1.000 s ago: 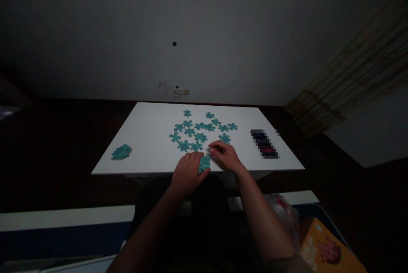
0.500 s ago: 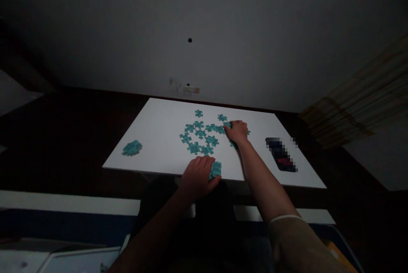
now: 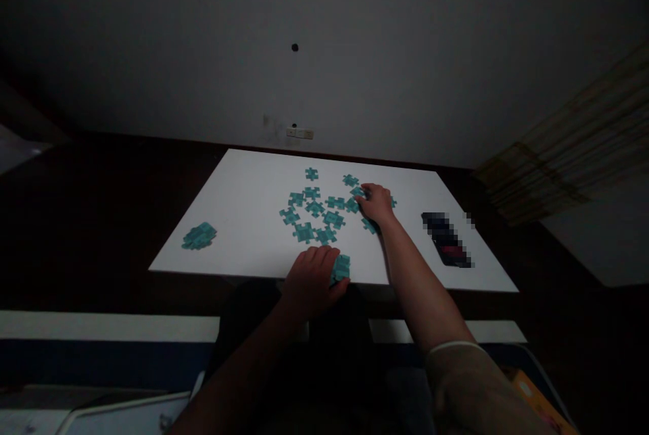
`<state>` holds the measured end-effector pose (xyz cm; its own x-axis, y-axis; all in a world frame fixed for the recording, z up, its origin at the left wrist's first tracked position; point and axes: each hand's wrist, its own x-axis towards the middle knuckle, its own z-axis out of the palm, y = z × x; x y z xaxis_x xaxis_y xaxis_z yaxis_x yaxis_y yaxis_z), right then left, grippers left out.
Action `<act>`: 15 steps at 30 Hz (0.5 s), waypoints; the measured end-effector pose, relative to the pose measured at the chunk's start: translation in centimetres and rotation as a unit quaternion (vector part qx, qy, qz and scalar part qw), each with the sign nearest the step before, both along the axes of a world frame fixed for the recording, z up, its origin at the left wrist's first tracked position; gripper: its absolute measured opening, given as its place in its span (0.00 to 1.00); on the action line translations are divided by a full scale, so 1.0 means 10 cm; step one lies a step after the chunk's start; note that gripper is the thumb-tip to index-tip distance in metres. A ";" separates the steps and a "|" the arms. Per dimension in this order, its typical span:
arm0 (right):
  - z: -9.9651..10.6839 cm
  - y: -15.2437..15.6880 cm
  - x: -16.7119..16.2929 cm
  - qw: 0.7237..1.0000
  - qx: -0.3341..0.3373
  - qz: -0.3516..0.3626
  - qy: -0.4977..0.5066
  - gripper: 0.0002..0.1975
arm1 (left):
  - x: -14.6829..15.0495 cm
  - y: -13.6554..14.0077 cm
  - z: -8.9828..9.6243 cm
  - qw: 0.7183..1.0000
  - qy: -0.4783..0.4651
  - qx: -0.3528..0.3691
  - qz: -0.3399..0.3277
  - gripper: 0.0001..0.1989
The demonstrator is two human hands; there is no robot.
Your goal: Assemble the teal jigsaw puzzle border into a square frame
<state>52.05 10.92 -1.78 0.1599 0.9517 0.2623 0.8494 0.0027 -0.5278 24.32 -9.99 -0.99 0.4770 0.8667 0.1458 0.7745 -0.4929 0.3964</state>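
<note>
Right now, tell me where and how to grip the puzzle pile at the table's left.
Span opposite edges of the puzzle pile, coming from above: it sits low on the table with a jagged outline, so gripping just one edge would probably spread it.

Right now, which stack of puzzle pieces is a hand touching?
The near-edge stack, held by the left hand; the other stack lies untouched, far left on the table.
</note>
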 end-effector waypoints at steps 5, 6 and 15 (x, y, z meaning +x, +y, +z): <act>0.04 -0.05 0.07 0.999 -0.020 -0.016 -0.039 0.14 | 0.00 -0.01 0.03 1.000 -0.008 0.004 0.003 0.22; 0.05 -0.05 0.08 0.999 -0.023 -0.016 -0.037 0.12 | -0.01 0.00 0.03 1.000 -0.011 0.002 0.004 0.22; 0.18 -0.17 0.03 0.996 0.016 -0.035 0.086 0.09 | -0.01 -0.01 0.04 1.000 -0.022 0.014 0.005 0.23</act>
<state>52.32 9.17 0.05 0.2704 0.9282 0.2555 0.7457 -0.0341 -0.6654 24.18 -10.11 -0.56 0.4613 0.8664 0.1914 0.7613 -0.4973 0.4162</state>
